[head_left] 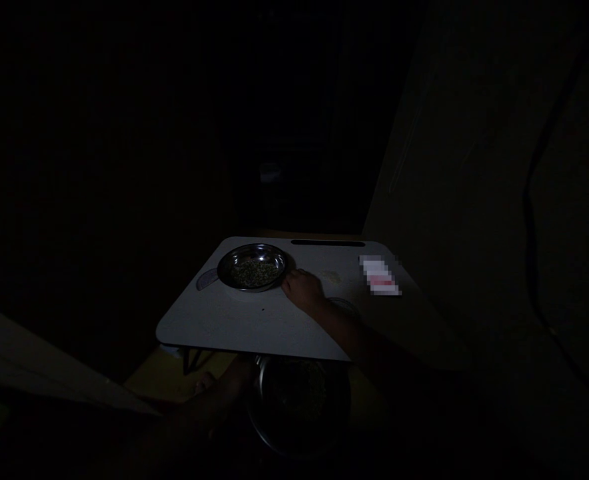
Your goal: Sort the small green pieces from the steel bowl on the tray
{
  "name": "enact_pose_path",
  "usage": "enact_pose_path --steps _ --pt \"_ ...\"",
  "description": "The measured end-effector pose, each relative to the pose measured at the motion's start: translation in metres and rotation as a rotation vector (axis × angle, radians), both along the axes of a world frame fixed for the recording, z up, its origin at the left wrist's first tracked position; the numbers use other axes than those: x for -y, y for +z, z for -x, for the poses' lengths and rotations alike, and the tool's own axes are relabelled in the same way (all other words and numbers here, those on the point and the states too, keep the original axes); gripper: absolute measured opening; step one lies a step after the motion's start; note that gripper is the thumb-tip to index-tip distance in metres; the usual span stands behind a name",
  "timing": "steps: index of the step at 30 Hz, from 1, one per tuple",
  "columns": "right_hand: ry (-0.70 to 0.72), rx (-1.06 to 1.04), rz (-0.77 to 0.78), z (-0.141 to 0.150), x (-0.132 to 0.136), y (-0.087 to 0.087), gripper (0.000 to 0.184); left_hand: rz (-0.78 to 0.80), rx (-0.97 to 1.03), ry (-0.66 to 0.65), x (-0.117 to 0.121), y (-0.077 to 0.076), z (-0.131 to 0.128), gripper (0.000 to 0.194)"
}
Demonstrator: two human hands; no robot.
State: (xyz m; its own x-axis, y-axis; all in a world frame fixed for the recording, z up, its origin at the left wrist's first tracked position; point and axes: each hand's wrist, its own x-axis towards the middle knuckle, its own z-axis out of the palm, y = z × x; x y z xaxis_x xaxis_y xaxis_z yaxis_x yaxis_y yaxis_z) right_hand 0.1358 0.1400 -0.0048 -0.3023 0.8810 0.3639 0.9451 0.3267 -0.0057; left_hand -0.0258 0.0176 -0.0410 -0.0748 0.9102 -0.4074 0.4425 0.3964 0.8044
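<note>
On the small white table (pixel 214 327) sits a shiny steel bowl (pixel 252 289) with small greenish grains or seeds (pixel 254 272) in it. My right hand (pixel 302 288) lies on the tabletop at the bowl's right side, fingers curled in and close to or touching its wall. Whatever those fingers may hold is too dark to make out. Below the table's near edge is a larger metal bowl (pixel 260 417), its inside deep in shadow with some greenish stuff (pixel 309 393) in it. My left hand (pixel 244 370) is by that bowl's left rim; shadow and the table edge hide its fingers.
A blurred-out phone-like object (pixel 380 277) lies on the table's right side. Pale scattered bits (pixel 329 275) lie right of my hand. A dark slot (pixel 328 243) runs along the far edge. A wall with a hanging cable (pixel 528 213) stands at right. The room is very dark.
</note>
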Motion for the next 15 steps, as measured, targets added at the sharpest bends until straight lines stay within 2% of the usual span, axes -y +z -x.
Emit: enact_pose_path --steps 8,15 --pt "0.000 -0.018 0.000 -0.0005 0.0000 -0.0001 0.035 -0.026 -0.001 0.009 0.0033 0.0035 -0.0016 0.042" --pt "0.015 -0.025 0.014 -0.0008 -0.0011 -0.0012 0.034 -0.047 -0.002 0.019 0.0017 -0.0014 -0.0003 0.038"
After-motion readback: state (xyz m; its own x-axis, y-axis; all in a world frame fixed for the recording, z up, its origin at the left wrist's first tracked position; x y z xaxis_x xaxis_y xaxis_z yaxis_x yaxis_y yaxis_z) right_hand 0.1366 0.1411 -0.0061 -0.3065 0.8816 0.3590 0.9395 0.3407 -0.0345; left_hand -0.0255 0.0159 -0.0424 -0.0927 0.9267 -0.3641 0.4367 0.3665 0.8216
